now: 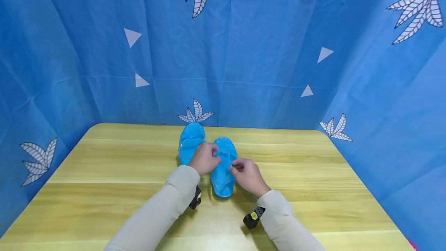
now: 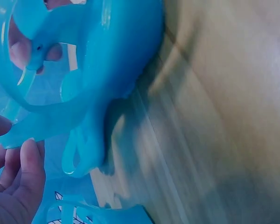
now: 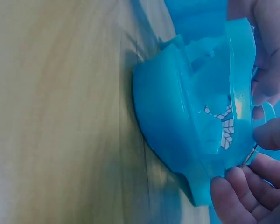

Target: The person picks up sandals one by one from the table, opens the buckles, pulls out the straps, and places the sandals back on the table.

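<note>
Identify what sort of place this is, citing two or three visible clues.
Probably a staged indoor recording space: a wood-grain table, a blue leaf-patterned cloth backdrop hanging around it, and a black device worn at the right wrist.

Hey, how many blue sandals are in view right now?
2. The nearer sandal lies between the left hand and the right hand; the other sandal lies farther away to the left, partly covered by the left hand in the head view. No others show.
</note>
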Tool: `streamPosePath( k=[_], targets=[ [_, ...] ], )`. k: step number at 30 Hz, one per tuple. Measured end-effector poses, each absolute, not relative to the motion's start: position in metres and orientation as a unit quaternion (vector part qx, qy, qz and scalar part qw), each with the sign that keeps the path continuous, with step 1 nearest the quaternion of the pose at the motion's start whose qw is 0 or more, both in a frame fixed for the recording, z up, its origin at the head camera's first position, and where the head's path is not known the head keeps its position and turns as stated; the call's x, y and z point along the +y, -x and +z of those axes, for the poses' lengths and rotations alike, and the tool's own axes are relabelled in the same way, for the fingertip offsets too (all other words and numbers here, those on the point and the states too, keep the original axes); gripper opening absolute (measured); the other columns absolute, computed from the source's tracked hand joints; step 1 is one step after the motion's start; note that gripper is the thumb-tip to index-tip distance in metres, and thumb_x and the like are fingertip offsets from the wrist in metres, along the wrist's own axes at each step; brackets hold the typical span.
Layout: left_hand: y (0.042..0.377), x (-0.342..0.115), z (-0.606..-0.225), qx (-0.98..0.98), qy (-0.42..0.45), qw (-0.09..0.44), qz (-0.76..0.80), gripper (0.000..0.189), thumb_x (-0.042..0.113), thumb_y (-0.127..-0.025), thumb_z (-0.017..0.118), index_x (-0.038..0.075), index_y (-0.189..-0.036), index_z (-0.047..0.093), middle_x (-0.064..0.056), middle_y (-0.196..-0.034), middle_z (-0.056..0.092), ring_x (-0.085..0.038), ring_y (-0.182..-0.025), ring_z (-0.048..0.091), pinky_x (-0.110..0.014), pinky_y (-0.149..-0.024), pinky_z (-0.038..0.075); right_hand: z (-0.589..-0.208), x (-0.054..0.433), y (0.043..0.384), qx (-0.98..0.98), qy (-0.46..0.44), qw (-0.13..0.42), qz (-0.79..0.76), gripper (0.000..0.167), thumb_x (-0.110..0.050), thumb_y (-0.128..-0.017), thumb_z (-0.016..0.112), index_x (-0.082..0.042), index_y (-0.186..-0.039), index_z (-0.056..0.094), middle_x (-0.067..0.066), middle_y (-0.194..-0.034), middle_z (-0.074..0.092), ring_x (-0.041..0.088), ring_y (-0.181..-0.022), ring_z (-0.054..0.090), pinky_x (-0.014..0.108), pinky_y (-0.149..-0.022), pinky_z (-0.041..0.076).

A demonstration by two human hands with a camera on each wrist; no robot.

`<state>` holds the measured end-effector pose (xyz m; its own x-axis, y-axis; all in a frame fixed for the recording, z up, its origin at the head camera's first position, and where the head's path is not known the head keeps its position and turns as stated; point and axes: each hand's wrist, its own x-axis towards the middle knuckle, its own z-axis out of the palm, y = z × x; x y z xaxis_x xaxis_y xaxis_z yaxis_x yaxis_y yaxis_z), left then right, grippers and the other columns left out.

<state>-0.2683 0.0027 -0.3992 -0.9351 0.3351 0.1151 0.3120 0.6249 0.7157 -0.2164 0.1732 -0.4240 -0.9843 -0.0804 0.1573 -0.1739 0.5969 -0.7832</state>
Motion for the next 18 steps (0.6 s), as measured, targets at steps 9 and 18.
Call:
streamPosePath(
  k=[9,18],
  targets=[
    [0.247,-0.009,-0.395,0.864,-0.210,0.017,0.458,0.014,0.000,-0.082,0.063,-0.003,-0.073,0.053,0.000,-0.063,0.038,-0.013,-0.056,0.036,-0.026,-0.056,0.033,-0.422,0.177,0.199,-0.886,-0.093,0.014,0.455,0.020,-0.014,-0.090,0.063,-0.001,-0.104,0.066,0.005,-0.091,0.067,0.013,-0.077,0.060,0.023,-0.064,0.050],
    [0.217,-0.013,-0.399,0.850,-0.232,0.032,0.472,0.021,0.000,-0.082,0.062,0.008,-0.068,0.049,0.002,-0.062,0.041,-0.011,-0.054,0.039,-0.023,-0.052,0.033,-0.419,0.187,0.172,-0.881,-0.126,-0.016,0.456,0.023,-0.017,-0.090,0.064,0.000,-0.105,0.065,0.005,-0.089,0.066,0.015,-0.076,0.060,0.022,-0.060,0.049]
  ],
)
